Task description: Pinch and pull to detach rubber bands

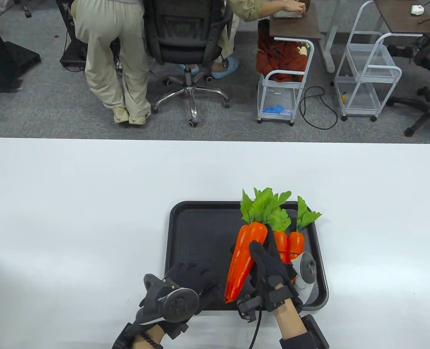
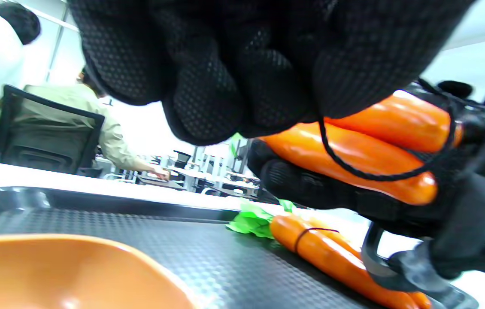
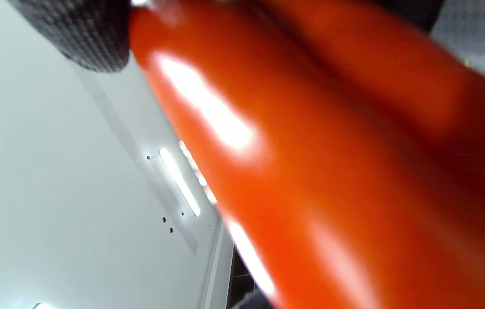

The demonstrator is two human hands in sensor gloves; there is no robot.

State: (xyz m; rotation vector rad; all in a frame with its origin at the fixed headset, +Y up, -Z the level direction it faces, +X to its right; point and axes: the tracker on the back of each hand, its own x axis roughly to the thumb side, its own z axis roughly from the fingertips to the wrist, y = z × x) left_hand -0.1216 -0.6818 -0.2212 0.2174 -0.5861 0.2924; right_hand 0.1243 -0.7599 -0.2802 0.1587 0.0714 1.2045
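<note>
**Lighting / image quality**

Table view: bright, even overhead light, sharp; white worktop point(image 1: 91, 203) shows only soft shadows by the gloves. Left wrist view: background blown out, black mesh glove point(image 2: 208, 64) close and soft. Right wrist view: glossy orange plastic carrots point(image 3: 332, 171) badly out of focus, white glare streaks; ceiling strip light point(image 3: 179, 181) visible.

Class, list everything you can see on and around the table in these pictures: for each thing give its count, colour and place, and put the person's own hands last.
tray: one, black, on the white table's near middle.
held carrots: a bundle, orange with green leaves, lifted over the tray in the right hand.
rubber band: one, dark, stretched around the held carrots' tips.
lying carrots: a bundle, orange, dark band around it, on the tray's right side.
bowl: one, orange, near corner of left wrist view.
table: one, white.
left hand: black glove, pinching the rubber band.
right hand: black glove, gripping the held carrots.
</note>
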